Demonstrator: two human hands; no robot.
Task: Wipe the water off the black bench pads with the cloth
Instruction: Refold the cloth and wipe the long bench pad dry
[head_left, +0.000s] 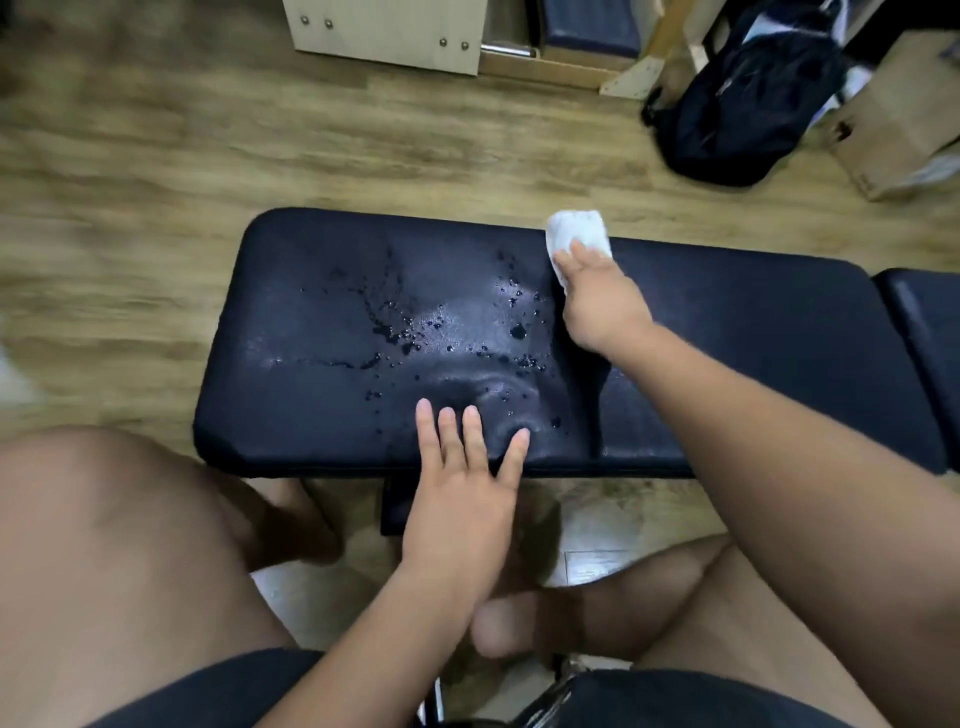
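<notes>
Presently I log my right hand (597, 296) pressing flat on the cloth (574, 231) at 1 o'clock of the bench pad (291, 405), my left hand (467, 467) splayed empty at 6 o'clock, where a sweep risks driving the droplets (415, 332) against it.

Light: even indoor, medium bright, from overhead.
Glare: pale sheen across the middle of the black table (311, 415); water drops (410, 338) glint within it.
Shadows: dark band on the table beneath the right forearm (753, 415); deeper shade under the table's near edge.
Blur: streaked motion smear on the floor (104, 156) at left; left knee (104, 519) soft.
Distortion: wide-angle bowing of the table's edges, stronger toward the frame corners.
</notes>
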